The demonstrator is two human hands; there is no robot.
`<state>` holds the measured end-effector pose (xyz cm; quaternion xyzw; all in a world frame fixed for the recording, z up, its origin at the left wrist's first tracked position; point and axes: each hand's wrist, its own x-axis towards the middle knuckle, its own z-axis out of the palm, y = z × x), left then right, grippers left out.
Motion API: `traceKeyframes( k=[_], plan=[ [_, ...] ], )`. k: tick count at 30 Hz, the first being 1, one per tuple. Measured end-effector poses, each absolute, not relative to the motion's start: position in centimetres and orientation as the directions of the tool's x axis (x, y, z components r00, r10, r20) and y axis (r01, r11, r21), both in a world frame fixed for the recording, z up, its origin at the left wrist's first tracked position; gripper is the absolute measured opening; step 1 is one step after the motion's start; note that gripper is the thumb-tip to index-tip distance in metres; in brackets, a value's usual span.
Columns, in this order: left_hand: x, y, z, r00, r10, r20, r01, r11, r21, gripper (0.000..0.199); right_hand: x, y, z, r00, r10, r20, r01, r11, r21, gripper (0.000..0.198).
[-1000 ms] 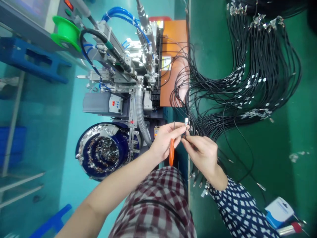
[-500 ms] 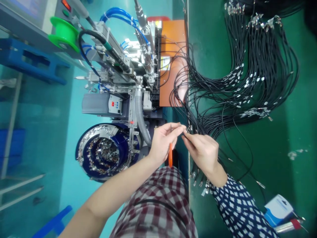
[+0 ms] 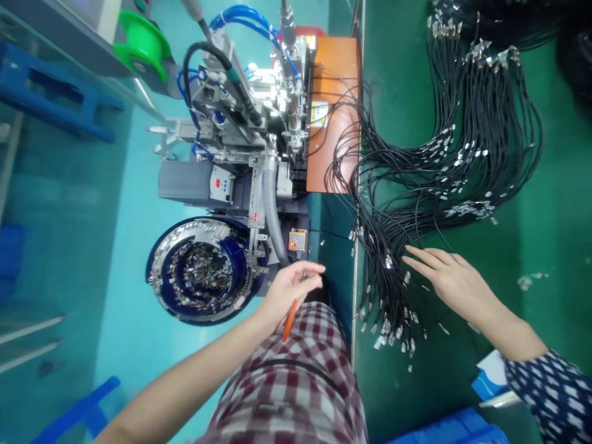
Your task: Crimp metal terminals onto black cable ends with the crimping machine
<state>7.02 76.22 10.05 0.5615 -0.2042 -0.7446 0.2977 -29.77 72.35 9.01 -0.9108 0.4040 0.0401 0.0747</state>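
Centrally, the black cables [image 3: 393,228] lie on the green table [image 3: 555,246], with a dense sheaf running down beside its edge and longer lengths sweeping up to the top right. I judge the step in hand to be the handling of single cable ends, with a reach over the sheaf as its present phase. From this pose, the next move calls for the fingers to come together on one cable just behind its tip, lifting it free without dragging its neighbours. The cables appear thin and supple, bunched tightly in places; bright metal terminals [image 3: 393,333] cap the lower ends in an uneven spread. Other pale glints among the strands are too small for me to identify.

Of the hands, my right hand [image 3: 456,280] is spread just beside the sheaf, fingers extended and slightly parted, with nothing visible in its grasp; I cannot tell whether the fingertips touch a cable. My left hand [image 3: 296,287] is loosely curled around an orange-handled tool [image 3: 290,319], index finger and thumb apart, away from the cables.

Farther out, several cables cross the table's edge onto an orange plate [image 3: 335,55]; beyond the left hand sits a dark blue bowl [image 3: 238,253] holding small metal parts.
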Motion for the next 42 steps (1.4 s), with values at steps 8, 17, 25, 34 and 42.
traceKeyframes(
  k=[8,17,25,34,42],
  plan=[
    [9.6,82.8,8.4,-0.181,-0.568,-0.803,0.215,-0.819,0.531,0.031,-16.7,67.3,7.8,0.682,-0.731,-0.001,-0.707,-0.659,-0.256,0.039],
    [11.2,85.9,8.9,-0.175,-0.576,-0.799,0.293,-0.805,0.516,0.034,-10.6,61.4,1.4,0.844,-0.439,-0.307,-0.484,-0.871,-0.084,0.007],
    [12.0,88.0,8.4,-0.187,-0.596,-0.781,0.303,-0.792,0.531,0.030,-19.2,62.1,5.6,0.880,-0.381,-0.285,-0.423,-0.900,-0.104,0.020],
    [12.8,88.5,8.5,-0.130,-0.572,-0.810,0.342,-0.793,0.504,0.033,-20.4,61.0,5.2,0.841,-0.462,-0.283,-0.504,-0.859,-0.095,0.013],
    [12.1,88.4,9.3,-0.033,-0.542,-0.840,0.504,-0.735,0.454,0.038,-12.9,65.3,4.7,0.827,-0.558,-0.064,-0.556,-0.799,-0.229,0.015]
  ],
)
